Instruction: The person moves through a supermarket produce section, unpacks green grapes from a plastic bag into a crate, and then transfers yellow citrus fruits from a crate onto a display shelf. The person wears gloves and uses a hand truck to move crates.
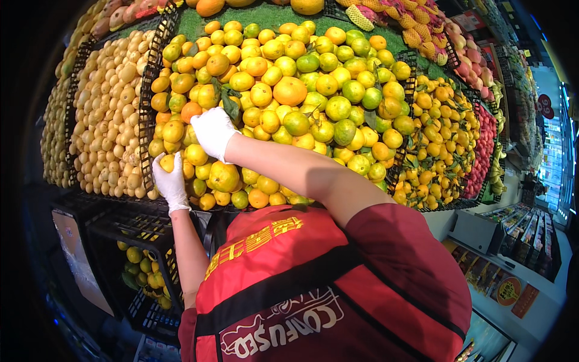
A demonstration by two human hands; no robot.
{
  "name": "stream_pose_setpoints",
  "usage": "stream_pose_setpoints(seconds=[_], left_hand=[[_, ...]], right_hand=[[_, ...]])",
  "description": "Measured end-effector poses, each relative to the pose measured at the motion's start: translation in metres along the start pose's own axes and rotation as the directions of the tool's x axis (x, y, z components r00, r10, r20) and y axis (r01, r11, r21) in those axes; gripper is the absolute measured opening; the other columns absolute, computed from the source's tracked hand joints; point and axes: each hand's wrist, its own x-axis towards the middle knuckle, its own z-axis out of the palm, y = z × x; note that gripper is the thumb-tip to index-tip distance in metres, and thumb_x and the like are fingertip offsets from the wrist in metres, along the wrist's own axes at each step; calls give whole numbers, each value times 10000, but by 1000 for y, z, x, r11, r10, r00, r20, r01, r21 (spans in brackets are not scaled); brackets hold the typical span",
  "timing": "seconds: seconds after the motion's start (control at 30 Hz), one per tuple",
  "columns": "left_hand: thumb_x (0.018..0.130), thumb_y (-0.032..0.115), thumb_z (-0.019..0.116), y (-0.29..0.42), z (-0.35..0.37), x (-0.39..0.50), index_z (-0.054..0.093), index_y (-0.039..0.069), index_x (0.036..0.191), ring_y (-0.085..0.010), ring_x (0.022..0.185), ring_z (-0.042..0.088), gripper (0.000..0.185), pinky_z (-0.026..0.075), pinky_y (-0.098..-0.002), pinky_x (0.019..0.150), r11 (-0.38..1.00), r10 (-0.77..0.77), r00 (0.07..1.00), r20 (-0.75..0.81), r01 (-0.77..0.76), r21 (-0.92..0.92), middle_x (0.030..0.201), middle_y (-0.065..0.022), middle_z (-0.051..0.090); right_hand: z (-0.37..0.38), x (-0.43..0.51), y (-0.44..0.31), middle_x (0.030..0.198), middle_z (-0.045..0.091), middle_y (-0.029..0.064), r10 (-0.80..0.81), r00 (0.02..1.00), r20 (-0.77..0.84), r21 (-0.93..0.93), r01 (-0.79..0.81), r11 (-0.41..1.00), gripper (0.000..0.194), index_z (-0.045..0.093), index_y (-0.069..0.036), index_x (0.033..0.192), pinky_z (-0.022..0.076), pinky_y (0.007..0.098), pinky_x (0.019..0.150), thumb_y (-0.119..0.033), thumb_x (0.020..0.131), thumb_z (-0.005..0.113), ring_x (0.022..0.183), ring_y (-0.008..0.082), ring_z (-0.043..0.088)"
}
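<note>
My left hand [171,182], in a white glove, is at the left front of a heaped mandarin display. Its thumb and fingers are around a yellow mandarin [167,163]. Farther up the heap, my gloved right hand [215,134] is curled over the fruit, its fingertips against an orange mandarin [191,112]. The back of that hand hides whether it grips anything. Yellow, orange and green mandarins [271,122] lie around both hands, some with leaves [230,104] attached. My right forearm reaches across the front of the heap.
Black slatted dividers [149,95] separate the heap from pale round fruit [113,104] on the left and small leafy citrus [434,122] on the right. Below my left arm stands a black plastic crate [131,231] holding more citrus [147,271]. Green artificial turf [267,19] lies behind the heap.
</note>
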Motion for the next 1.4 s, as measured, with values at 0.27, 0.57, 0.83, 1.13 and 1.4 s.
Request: stream_pose_setpoints(seconds=[0.27, 0.57, 0.83, 1.13, 1.4], left_hand=[[750, 196, 855, 9, -4, -51, 358, -15, 1447, -332, 1326, 429, 881, 332, -411, 1147, 975, 183, 974, -135, -198, -105, 1420, -200, 427], [723, 97, 871, 0, 3, -76, 247, 20, 1492, -282, 1287, 464, 993, 403, -398, 1107, 763, -75, 996, -57, 21, -646, 1408, -188, 400], [733, 203, 880, 22, 12, -73, 342, 50, 1456, -287, 1269, 533, 914, 444, -392, 1070, 870, 101, 994, -52, -113, -479, 1424, -189, 476], [769, 212, 801, 40, 19, -85, 395, 70, 1432, -388, 1083, 601, 790, 486, -450, 938, 919, 155, 975, 159, -83, -386, 1234, -196, 599], [786, 210, 757, 37, 40, -82, 523, 43, 1187, -386, 949, 585, 493, 482, -473, 867, 923, 248, 957, 147, -187, -337, 957, -140, 649]], right_hand=[[-6, 3, 6, 915, 703, 160, -110, 992, 66, 35, 108, 994, 298, 569, -99, 1209, 526, 517, 702, -185, 944, 467, 850, 363, 681], [-66, -22, 58, 1020, 684, 136, -126, 991, -34, 50, 128, 991, 496, 539, -110, 1223, 541, 427, 765, -177, 779, 748, 936, 328, 674], [-102, 14, 35, 946, 621, 134, -327, 911, -252, -155, 296, 943, 608, 554, -87, 1250, 540, 426, 710, -277, 728, 801, 871, 324, 640], [17, 110, -68, 1221, 573, 207, -389, 873, 293, -61, 423, 904, 609, 574, -86, 1253, 506, 446, 947, -349, 750, 797, 1150, 363, 582], [22, 78, -49, 999, 631, 178, -365, 925, 102, -17, 368, 930, 210, 671, -120, 1030, 532, 483, 717, -125, 838, 588, 856, 355, 676]])
